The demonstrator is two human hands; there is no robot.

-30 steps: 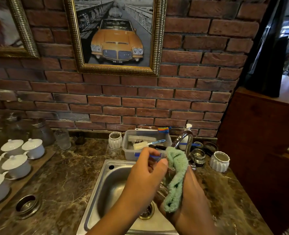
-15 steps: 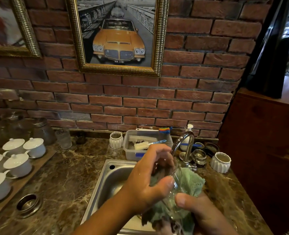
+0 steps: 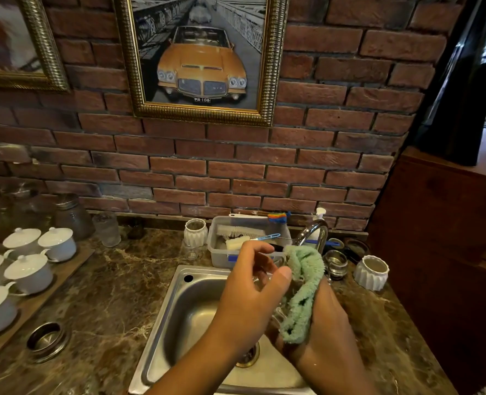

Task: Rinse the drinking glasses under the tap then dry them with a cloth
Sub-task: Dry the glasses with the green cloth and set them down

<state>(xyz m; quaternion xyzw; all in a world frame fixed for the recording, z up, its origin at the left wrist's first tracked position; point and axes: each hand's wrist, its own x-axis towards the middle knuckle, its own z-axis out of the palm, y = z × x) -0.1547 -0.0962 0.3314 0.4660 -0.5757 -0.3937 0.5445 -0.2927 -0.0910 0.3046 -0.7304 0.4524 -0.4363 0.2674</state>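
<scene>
I judge this the drying step: the clear drinking glass point(image 3: 278, 297), barely visible, sits over the steel sink point(image 3: 184, 309) between my hands. My left hand point(image 3: 250, 303) loosely pinches its rim while my right hand point(image 3: 321, 332) grips the fuzzy green cloth point(image 3: 301, 292) against it. Next calls for turning the glass within the cloth.

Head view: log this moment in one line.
phase: drying | left hand: on glass | right hand: green cloth | over sink | tap: no water seen

Dim warm light here. Glare on my sink point(image 3: 179, 315) steel, daylight from right doorway. Wide-angle bends brick wall point(image 3: 321, 172) edges; my hands slightly motion-blurred.
</scene>
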